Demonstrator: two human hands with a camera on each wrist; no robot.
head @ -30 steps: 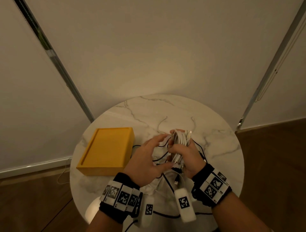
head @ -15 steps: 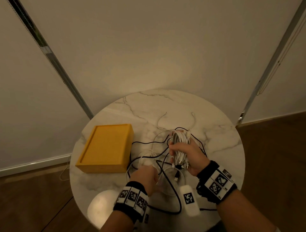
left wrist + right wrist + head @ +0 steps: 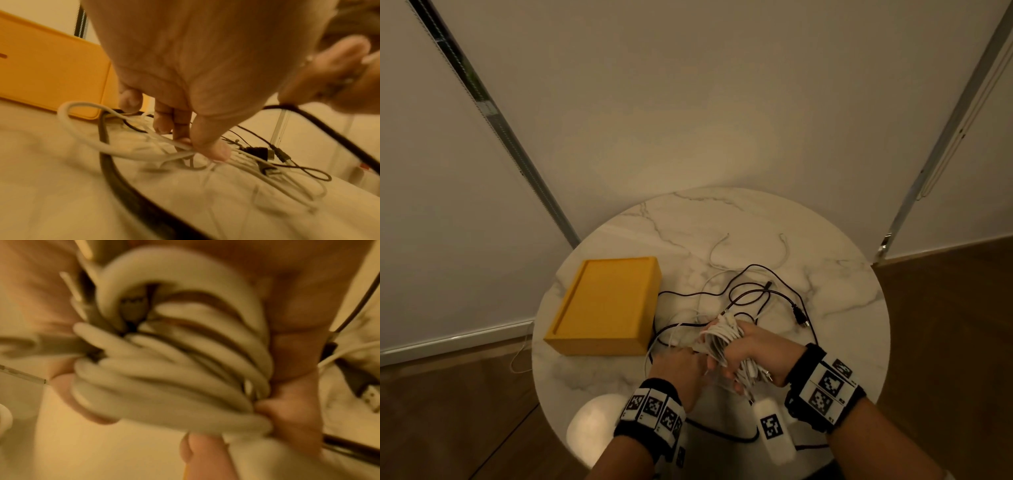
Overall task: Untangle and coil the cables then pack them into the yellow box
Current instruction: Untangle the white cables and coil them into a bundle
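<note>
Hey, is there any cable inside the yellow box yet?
No, the yellow box shows only its bare yellow top in the head view, while the white cable bundle sits in the right hand.

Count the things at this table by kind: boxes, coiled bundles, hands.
Yellow box: 1
Coiled white bundle: 1
Hands: 2, the right hand gripping the bundle, the left hand pinching a loose white cable
Loose cables: too tangled to count
Total: 4
</note>
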